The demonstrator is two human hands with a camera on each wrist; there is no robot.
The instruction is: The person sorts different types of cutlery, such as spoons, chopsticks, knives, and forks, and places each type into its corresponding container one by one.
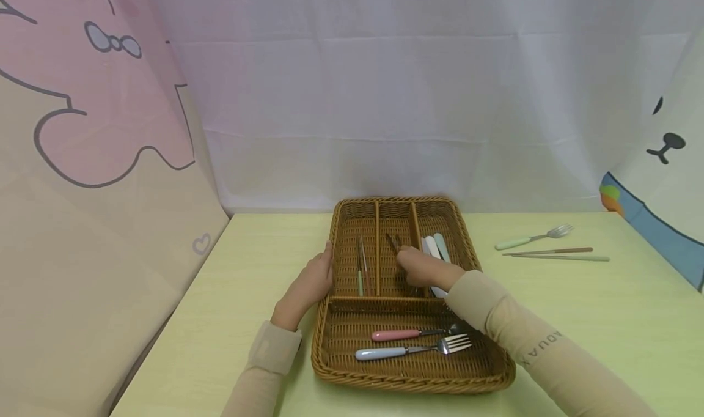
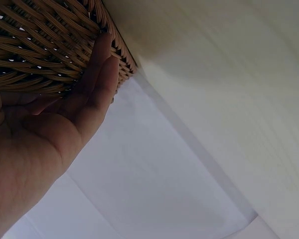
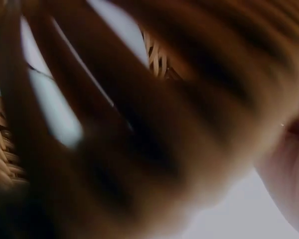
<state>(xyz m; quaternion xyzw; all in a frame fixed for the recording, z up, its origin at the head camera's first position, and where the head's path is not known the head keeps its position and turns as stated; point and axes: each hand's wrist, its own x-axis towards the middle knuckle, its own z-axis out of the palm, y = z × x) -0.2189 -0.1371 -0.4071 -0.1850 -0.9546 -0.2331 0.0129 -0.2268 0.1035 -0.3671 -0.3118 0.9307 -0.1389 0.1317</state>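
A brown wicker cutlery basket [image 1: 409, 383] with compartments stands in front of me. My left hand [image 1: 310, 280] rests against its left wall, fingers straight along the wicker in the left wrist view. My right hand [image 1: 420, 266] reaches into the middle back compartment, its fingers curled at thin dark brown utensils [image 1: 391, 242] whose kind I cannot tell. Left of it, thin chopsticks [image 1: 360, 276] lean in the left compartment. Beside the right hand, the right compartment holds white-handled [image 1: 432, 246] and mint-handled [image 1: 442, 246] cutlery. Blurred wicker fills most of the right wrist view, hiding the fingers.
In the front compartment lie a pink-handled utensil [image 1: 396, 335] and a blue-handled fork [image 1: 382, 353]. On the pale table [image 1: 583, 319] to the right are a green-handled fork [image 1: 514, 243] and two chopsticks [image 1: 574, 250]. A white curtain [image 1: 330, 99] hangs behind the table.
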